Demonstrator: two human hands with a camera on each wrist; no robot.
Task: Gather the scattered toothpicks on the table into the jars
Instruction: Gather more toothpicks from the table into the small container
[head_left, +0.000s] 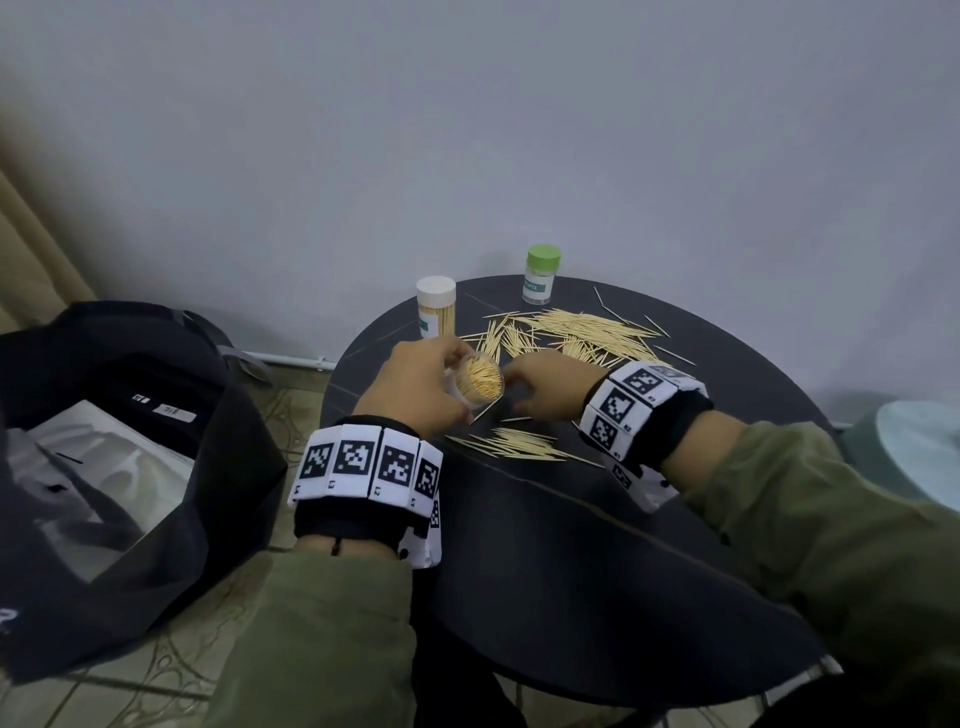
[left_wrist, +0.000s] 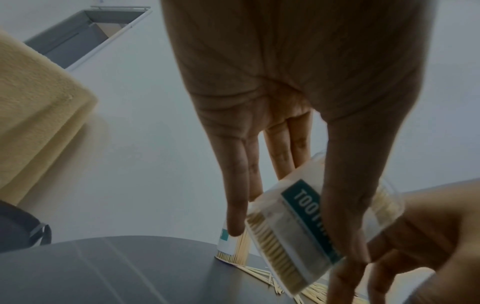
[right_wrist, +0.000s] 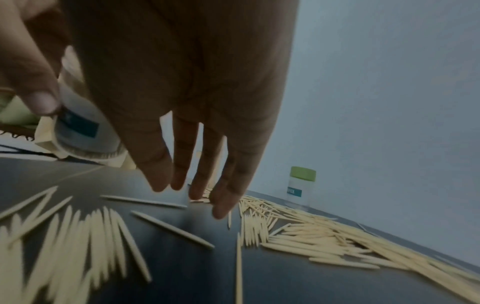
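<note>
An open clear jar (head_left: 479, 383), packed with toothpicks, is tilted above the black round table (head_left: 571, 571); my left hand (head_left: 415, 387) grips it. In the left wrist view my thumb (left_wrist: 345, 195) lies across the jar's label (left_wrist: 301, 207). My right hand (head_left: 537, 384) hovers just right of the jar with straight, relaxed fingers (right_wrist: 158, 168) and holds nothing. Loose toothpicks (head_left: 582, 332) are strewn across the far half of the table, and a smaller heap (head_left: 514, 444) lies nearer me. At the back stand a white-lidded jar (head_left: 436, 306), full of toothpicks, and a green-lidded jar (head_left: 543, 275).
The table stands against a grey wall. A black bag (head_left: 130, 467) holding a white box sits on the floor to the left. A pale green round object (head_left: 914, 447) stands at the right. A beige curtain (head_left: 26, 249) hangs at the far left.
</note>
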